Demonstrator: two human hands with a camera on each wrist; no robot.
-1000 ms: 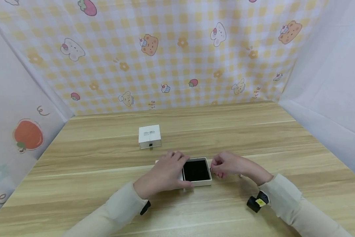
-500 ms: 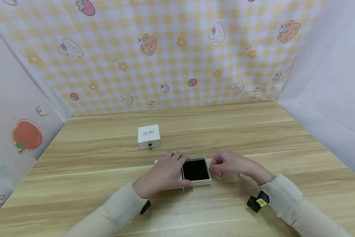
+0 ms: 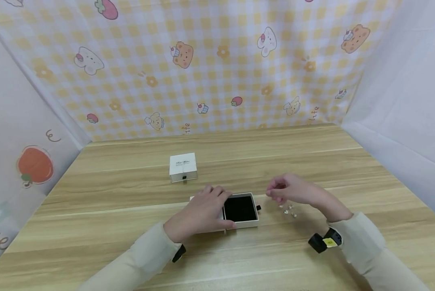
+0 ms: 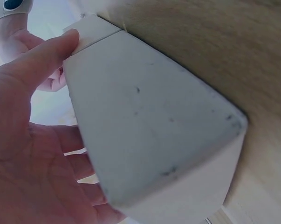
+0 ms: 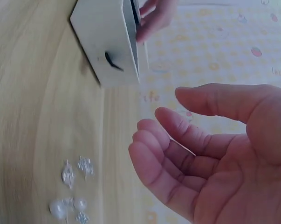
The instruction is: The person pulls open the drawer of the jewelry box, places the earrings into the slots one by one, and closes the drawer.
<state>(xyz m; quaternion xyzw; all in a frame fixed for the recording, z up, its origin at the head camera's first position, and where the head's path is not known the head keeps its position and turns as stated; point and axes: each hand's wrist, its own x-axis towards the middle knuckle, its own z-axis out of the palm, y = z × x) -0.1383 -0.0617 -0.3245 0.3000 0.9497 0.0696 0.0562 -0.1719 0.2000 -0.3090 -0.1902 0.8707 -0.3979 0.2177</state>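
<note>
My left hand [image 3: 202, 212] grips the white box [image 4: 149, 112], lying flat, its black-lined drawer [image 3: 240, 209] jutting out toward my right hand [image 3: 290, 189], near which small silvery and pearly trinkets [image 5: 68, 175] lie loosely clustered.

I am in a makeshift cloth-walled recording booth, the room beyond it hidden, for a yellow-and-white checked cartoon-print cloth [image 3: 217, 81] backs my pale wood-grain tabletop [image 3: 90, 230], with a white strawberry-printed cloth [image 3: 10, 101] left, a plain white cloth [image 3: 406, 81] right and a small black wrist-worn camera [image 3: 316, 243].
</note>
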